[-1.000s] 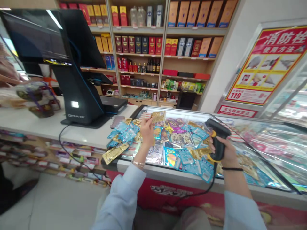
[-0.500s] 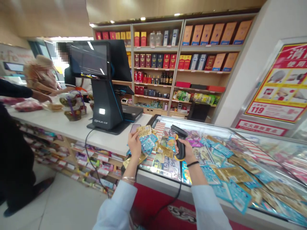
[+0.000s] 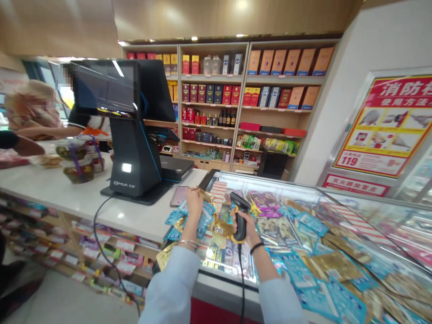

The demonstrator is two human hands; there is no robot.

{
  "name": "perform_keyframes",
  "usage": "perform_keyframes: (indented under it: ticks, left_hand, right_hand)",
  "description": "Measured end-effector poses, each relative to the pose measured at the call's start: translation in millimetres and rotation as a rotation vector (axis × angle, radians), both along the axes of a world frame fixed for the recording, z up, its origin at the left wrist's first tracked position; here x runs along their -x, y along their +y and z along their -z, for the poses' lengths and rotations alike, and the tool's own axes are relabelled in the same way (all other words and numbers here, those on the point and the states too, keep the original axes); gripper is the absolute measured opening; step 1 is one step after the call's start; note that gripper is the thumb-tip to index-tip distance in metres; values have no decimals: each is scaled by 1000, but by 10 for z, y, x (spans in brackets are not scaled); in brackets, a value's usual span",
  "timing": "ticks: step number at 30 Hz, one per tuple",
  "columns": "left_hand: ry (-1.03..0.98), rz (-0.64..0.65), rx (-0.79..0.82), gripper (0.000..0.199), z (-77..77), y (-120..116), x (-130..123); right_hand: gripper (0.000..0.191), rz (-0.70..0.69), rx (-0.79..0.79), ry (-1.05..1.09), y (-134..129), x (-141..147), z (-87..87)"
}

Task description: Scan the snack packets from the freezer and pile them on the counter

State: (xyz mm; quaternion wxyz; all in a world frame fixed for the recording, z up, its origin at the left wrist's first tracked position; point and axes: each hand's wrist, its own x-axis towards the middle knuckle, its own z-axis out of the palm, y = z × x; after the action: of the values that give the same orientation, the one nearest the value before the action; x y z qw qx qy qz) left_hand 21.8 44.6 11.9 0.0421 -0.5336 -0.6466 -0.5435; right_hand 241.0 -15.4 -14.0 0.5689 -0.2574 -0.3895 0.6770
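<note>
My right hand (image 3: pixel 248 227) is wrapped around the handle of a black and yellow barcode scanner (image 3: pixel 240 220), whose cable hangs down over the counter's front edge. My left hand (image 3: pixel 195 202) is closed at the edge of a gold foil snack packet (image 3: pixel 205 195); its fingertips are partly hidden. Blue snack packets (image 3: pixel 206 217) lie beneath and around that hand. Between my two hands, another gold packet (image 3: pixel 222 226) rests on the glass-topped case. A phone (image 3: pixel 180 196) lies just left of my left hand.
A point-of-sale terminal (image 3: pixel 133 157) stands on the white counter (image 3: pixel 84 202) at left, beside tubs of food (image 3: pixel 78 168). Many blue and gold packets (image 3: pixel 334 270) cover the glass case to the right. Other people (image 3: pixel 32 108) stand at the far left. Shelves of boxes (image 3: pixel 216 94) line the back.
My left hand has turned over and come down among the packets, near the phone. The scanner has dropped slightly toward the gold packet. The view has shifted right and tilted up a little.
</note>
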Motion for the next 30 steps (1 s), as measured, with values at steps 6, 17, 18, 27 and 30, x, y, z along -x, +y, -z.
perform_keyframes:
  ticks: [6, 17, 18, 27, 30]
  left_hand:
    - [186, -42, -141, 32, -77, -66, -48]
    - [256, -13, -164, 24, -190, -231, -166]
    - [250, -9, -163, 24, -197, -238, -160]
    - [210, -8, -177, 22, -491, -407, -58]
    - [197, -11, -219, 21, -676, -485, -149]
  right_hand:
    - [32, 82, 42, 56, -27, 83, -2]
    - [32, 31, 91, 116, 30, 59, 68]
    - [31, 22, 95, 122, 31, 54, 65]
    - [24, 59, 39, 266, -119, 14, -196]
    - [21, 92, -24, 290, -228, -138, -370]
